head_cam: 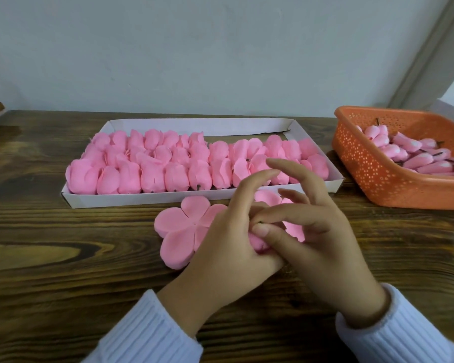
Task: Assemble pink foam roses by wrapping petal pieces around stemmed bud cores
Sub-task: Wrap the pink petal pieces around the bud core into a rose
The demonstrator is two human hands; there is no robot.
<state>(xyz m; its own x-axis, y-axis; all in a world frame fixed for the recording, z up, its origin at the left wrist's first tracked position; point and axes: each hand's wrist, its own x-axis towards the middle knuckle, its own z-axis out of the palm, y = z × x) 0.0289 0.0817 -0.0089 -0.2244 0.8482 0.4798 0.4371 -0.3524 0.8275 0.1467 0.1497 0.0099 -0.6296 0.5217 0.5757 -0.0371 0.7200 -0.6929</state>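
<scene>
Fingertips (260,230) of right hand (317,231) pinch bud core (257,242) at its stem end, left hand (228,231) grips it; petal piece (184,229) lies flat beneath, spreading left.

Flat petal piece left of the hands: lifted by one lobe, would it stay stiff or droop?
Probably droops: the petal piece is foam with slits between lobes, so each lobe likely bends alone. Likely very light for its size. It lies flat on the table, so it should not roll.
</scene>
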